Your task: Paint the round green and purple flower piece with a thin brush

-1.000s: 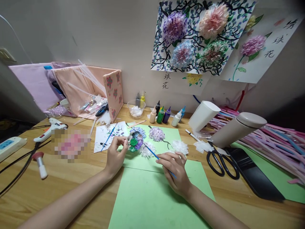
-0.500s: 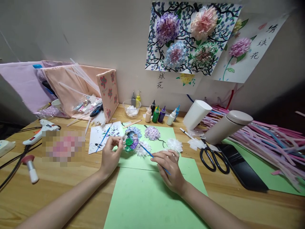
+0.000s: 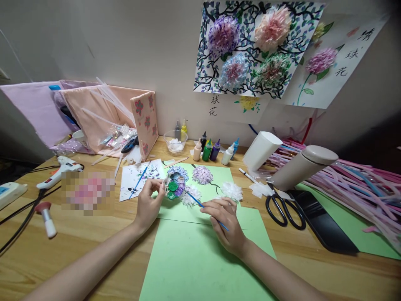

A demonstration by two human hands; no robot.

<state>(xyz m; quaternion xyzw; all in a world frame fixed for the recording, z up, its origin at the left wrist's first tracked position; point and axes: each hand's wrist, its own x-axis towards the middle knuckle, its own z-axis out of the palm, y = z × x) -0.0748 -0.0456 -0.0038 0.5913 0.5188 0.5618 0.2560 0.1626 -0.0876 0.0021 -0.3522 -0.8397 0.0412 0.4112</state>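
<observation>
Between its thumb and fingers, my left hand (image 3: 151,201) grips the rim of a small paint palette (image 3: 173,187) with green, purple and blue paint in its wells. My right hand (image 3: 224,219) is closed around a blue paintbrush (image 3: 200,203), whose tip is at the palette's purple well. Under and behind the palette lies green paper (image 3: 203,255) bearing ruffled flowers: a blue one (image 3: 179,170), partly hidden by the palette, a lilac one (image 3: 202,174), a pale one (image 3: 191,195) and a white one (image 3: 232,191).
Paint bottles (image 3: 206,150) and a clear bowl (image 3: 175,142) stand along the wall. Left are a paint-spotted sheet (image 3: 138,179) with another brush, a glue gun (image 3: 61,172) and a fabric box (image 3: 144,121). Right are scissors (image 3: 285,211), a phone (image 3: 326,221) and a tumbler (image 3: 303,167).
The view has shifted slightly, so everything sits a little further right. Both hands keep their holds, and the brush tip stays at the palette.
</observation>
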